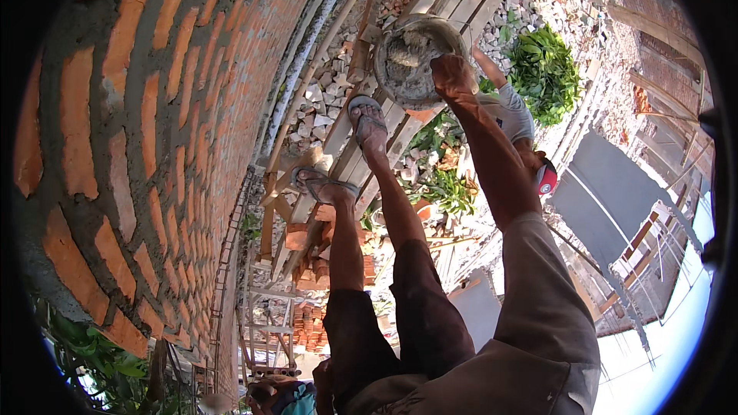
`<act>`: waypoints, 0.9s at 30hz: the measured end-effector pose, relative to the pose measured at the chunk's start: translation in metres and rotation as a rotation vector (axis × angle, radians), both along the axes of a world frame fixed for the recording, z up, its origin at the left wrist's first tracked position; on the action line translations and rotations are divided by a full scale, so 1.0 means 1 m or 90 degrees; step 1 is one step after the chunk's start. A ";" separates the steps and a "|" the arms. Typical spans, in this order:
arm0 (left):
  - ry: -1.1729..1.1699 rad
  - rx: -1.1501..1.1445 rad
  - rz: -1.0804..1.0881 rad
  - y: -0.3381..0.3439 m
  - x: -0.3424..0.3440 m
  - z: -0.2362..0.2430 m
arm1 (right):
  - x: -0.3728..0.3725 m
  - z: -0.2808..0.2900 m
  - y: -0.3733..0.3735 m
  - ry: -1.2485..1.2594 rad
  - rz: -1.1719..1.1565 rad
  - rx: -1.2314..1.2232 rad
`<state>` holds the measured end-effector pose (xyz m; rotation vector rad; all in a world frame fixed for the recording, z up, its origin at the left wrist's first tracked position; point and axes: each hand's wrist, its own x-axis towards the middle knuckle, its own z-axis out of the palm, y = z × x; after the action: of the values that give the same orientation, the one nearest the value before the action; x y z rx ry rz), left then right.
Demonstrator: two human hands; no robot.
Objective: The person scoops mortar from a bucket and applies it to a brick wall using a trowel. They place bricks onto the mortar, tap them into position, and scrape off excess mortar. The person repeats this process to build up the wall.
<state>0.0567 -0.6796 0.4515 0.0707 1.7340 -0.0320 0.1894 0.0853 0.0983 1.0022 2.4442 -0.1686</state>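
My right arm reaches up the middle of the view, its hand (pixel 453 75) closed at the right rim of a round grey pan (pixel 392 77) holding wet mortar (pixel 411 50). A co-worker in a grey shirt (pixel 511 115) and red cap is beneath my arm, a hand (pixel 484 61) raised beside the pan. What appears to be my left hand (pixel 323 375) is low by my left thigh, dark and partly hidden, its fingers unclear. My sandalled feet (pixel 369 119) are on wooden planks (pixel 384 146) below.
A brick wall (pixel 115 184) with grey mortar rises at left. Broken rubble (pixel 319 107), leafy branches (pixel 538 69) and stacked bricks (pixel 307 327) lie below. Grey panels (pixel 600 200) and timber framing stand at right. Another person in blue (pixel 296 400) is at the bottom edge.
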 end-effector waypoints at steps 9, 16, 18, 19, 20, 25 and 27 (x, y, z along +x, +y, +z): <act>0.066 -0.137 0.510 0.059 -0.036 0.004 | 0.028 0.083 -0.029 -0.010 0.007 0.163; 0.052 -0.135 0.389 0.059 -0.039 0.000 | -0.052 0.031 -0.025 0.109 0.161 0.215; 0.056 -0.097 0.340 0.054 -0.038 -0.001 | -0.045 0.031 -0.046 -0.211 0.303 0.327; 0.069 -0.094 0.294 0.052 -0.039 0.002 | -0.028 0.043 -0.058 -0.146 0.269 0.318; 0.081 -0.117 0.302 0.051 -0.038 -0.003 | -0.012 0.053 -0.059 -0.128 0.199 0.145; 0.063 -0.151 0.487 0.044 -0.038 -0.005 | 0.051 0.084 -0.074 0.092 -0.184 0.056; 0.068 -0.140 0.424 0.039 -0.037 -0.011 | 0.043 0.061 -0.078 0.228 -0.276 -0.032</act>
<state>0.0197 -0.6410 0.4408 -0.6788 1.7735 0.2667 0.2321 0.0075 0.1591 1.5824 2.4733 -0.5974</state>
